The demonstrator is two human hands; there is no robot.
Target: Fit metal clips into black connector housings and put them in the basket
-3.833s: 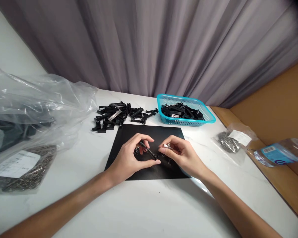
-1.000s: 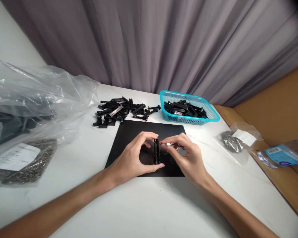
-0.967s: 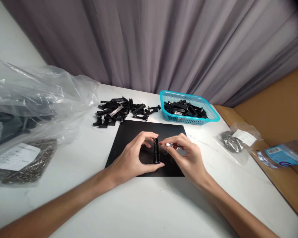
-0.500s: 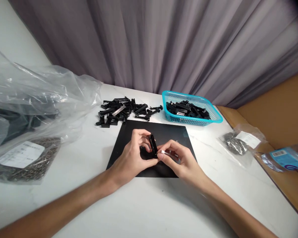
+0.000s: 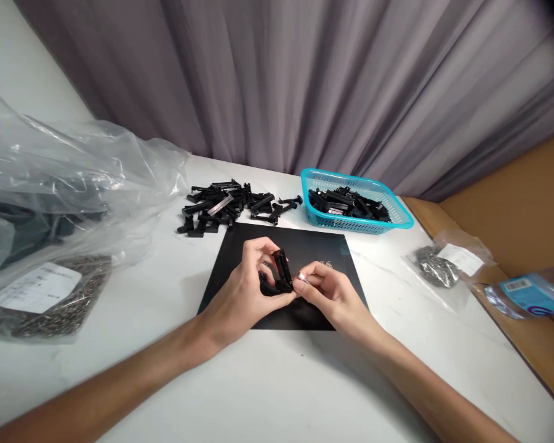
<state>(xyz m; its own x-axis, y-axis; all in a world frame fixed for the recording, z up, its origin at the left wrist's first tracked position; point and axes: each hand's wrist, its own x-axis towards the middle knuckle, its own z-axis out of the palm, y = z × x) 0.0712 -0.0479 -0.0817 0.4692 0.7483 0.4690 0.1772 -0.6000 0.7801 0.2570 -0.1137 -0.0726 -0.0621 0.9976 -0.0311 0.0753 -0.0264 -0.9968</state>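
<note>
- Left hand (image 5: 247,289) is pinched round a short black plastic bar (image 5: 282,272), thumb under it and fingers curled over the top, held just above the black mat (image 5: 240,246).
- Right hand (image 5: 330,292) has its thumb and forefinger closed tight on a tiny silvery metal piece (image 5: 301,277), pressed right up against the bar's lower end.
- Loose pile of black parts (image 5: 226,206) sits at about 11 o'clock from the hands, on the white table (image 5: 258,394).
- Teal basket (image 5: 399,218) with more black parts is at 1 o'clock.
- Big clear plastic bag (image 5: 74,178) is way out at 9 to 10 o'clock; a small bag of metal bits (image 5: 436,267) lies at 3 o'clock.
</note>
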